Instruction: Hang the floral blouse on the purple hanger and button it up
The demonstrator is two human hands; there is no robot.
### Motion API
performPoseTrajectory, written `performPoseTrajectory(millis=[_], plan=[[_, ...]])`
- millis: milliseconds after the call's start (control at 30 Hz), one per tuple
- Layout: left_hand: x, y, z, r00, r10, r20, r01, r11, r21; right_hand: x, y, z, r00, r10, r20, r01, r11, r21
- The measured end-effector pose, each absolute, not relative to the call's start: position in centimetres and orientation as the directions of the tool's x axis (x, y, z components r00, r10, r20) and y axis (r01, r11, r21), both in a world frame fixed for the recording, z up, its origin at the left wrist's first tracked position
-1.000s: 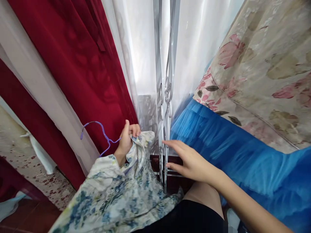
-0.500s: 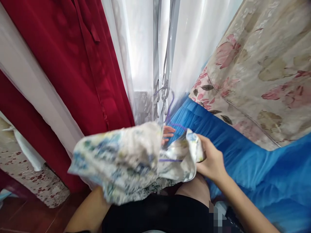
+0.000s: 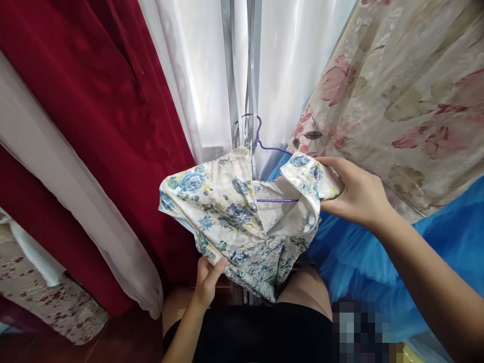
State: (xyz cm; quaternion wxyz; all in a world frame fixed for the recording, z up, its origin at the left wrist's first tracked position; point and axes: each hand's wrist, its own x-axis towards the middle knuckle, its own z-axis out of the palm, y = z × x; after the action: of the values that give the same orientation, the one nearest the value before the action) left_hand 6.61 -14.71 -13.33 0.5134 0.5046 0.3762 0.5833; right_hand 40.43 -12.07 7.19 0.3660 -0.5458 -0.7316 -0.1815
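A white garment with blue flowers [image 3: 238,217] hangs on a thin purple hanger [image 3: 260,143], whose hook sits on the metal window grille [image 3: 242,91]. My right hand [image 3: 355,194] is closed on the garment's right shoulder, holding it up. My left hand [image 3: 207,280] is lower down, its fingers pinched on the garment's bottom edge. The hanger's lower bar shows as a purple line inside the neck opening.
A dark red curtain [image 3: 94,126] and a sheer white curtain [image 3: 181,75] hang on the left. Blue tulle fabric [image 3: 434,242] and a beige flowered cloth [image 3: 408,101] fill the right. My black-clad lap is below; patterned floor shows at bottom left.
The garment went from my left hand's bunched grip to hanging on the grille by its hanger. My right hand took its shoulder; my left hand dropped to the hem.
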Motion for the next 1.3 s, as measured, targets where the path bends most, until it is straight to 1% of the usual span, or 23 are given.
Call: performPoseTrajectory(millis=[67,200,300,367,400,433,467,500,533,567,600,633,667,700,733,767,867,967,1033,1100,1133,1200,1300], plan=[[6.7,-15.3,-13.8,-0.015,0.973,0.229,-0.228,-0.226,0.947,40.6,-12.8,7.1,-0.151,0.644,0.750,0.932,0.346,-0.109],[7.9,-16.5,-14.0,-0.129,0.981,0.143,-0.264,-0.173,0.949,41.2,-13.6,6.0,-0.234,0.646,0.726,0.896,0.433,-0.096],[9.0,-17.4,-14.2,-0.191,0.979,0.069,-0.283,-0.122,0.951,41.5,-13.7,2.9,-0.239,0.637,0.733,0.837,0.518,-0.178],[9.5,-17.8,-14.5,-0.221,0.975,0.000,-0.282,-0.064,0.957,40.9,-14.2,-0.7,-0.044,0.592,0.804,0.813,0.489,-0.316],[9.6,-18.0,-14.7,-0.252,0.967,-0.030,-0.275,-0.041,0.961,40.2,-14.6,-2.8,0.146,0.537,0.831,0.794,0.437,-0.422],[9.6,-18.1,-14.8,-0.289,0.956,-0.052,-0.262,-0.027,0.965,39.1,-15.1,-5.1,0.377,0.431,0.820,0.751,0.375,-0.543],[9.5,-18.1,-15.0,-0.329,0.942,-0.062,-0.247,-0.022,0.969,37.8,-15.7,-7.4,0.587,0.308,0.749,0.655,0.363,-0.663],[9.4,-18.1,-15.1,-0.358,0.932,-0.063,-0.230,-0.023,0.973,36.3,-16.4,-9.5,0.718,0.260,0.645,0.531,0.394,-0.750],[9.2,-18.1,-15.1,-0.375,0.925,-0.054,-0.211,-0.028,0.977,34.7,-17.1,-11.3,0.738,0.358,0.572,0.426,0.411,-0.806],[9.0,-18.1,-15.1,-0.380,0.924,-0.044,-0.192,-0.033,0.981,33.0,-17.7,-12.7,0.678,0.529,0.511,0.333,0.399,-0.854],[8.8,-18.2,-15.0,-0.374,0.927,-0.037,-0.175,-0.032,0.984,31.5,-18.2,-13.6,0.501,0.747,0.437,0.236,0.368,-0.899],[8.7,-18.2,-14.8,-0.366,0.930,-0.031,-0.160,-0.030,0.987,30.0,-18.6,-14.1,0.275,0.890,0.363,0.168,0.327,-0.930],[8.6,-18.4,-14.6,-0.359,0.933,-0.027,-0.148,-0.029,0.989,28.8,-18.8,-14.3,0.065,0.952,0.299,0.128,0.289,-0.949],[8.5,-18.6,-14.5,-0.351,0.936,-0.022,-0.136,-0.028,0.990,27.7,-18.8,-14.1,-0.087,0.962,0.258,0.102,0.267,-0.958],[8.5,-18.8,-14.3,-0.340,0.940,-0.016,-0.126,-0.028,0.992,26.9,-18.8,-13.8,-0.162,0.956,0.245,0.083,0.261,-0.962],[8.6,-19.1,-14.2,-0.328,0.945,-0.008,-0.116,-0.032,0.993,26.2,-18.6,-13.4,-0.174,0.953,0.249,0.061,0.263,-0.963],[8.7,-19.8,-14.2,-0.274,0.961,0.024,-0.087,-0.050,0.995,25.2,-18.1,-12.9,-0.080,0.970,0.231,-0.085,0.225,-0.971],[8.7,-20.1,-14.8,-0.234,0.970,0.064,-0.019,-0.070,0.997,25.0,-18.5,-13.4,0.024,0.993,0.119,-0.258,0.121,-0.958],[8.9,-20.0,-15.5,-0.326,0.926,0.189,0.099,-0.166,0.981,25.2,-19.3,-13.9,0.080,0.996,0.030,-0.301,0.053,-0.952],[9.7,-20.0,-16.1,-0.441,0.797,0.413,0.301,-0.303,0.904,25.5,-20.1,-14.0,0.094,0.995,-0.022,-0.293,0.007,-0.956],[10.3,-20.0,-16.4,-0.438,0.733,0.521,0.399,-0.360,0.843,25.7,-20.5,-13.9,0.084,0.996,-0.028,-0.282,-0.003,-0.959],[11.8,-20.0,-16.9,-0.305,0.727,0.615,0.495,-0.430,0.755,25.9,-20.9,-13.4,0.045,0.999,-0.010,-0.264,0.002,-0.965],[13.8,-19.4,-17.4,-0.091,0.853,0.513,0.425,-0.433,0.795,26.1,-21.1,-12.7,-0.019,1.000,0.017,-0.239,0.012,-0.971]])
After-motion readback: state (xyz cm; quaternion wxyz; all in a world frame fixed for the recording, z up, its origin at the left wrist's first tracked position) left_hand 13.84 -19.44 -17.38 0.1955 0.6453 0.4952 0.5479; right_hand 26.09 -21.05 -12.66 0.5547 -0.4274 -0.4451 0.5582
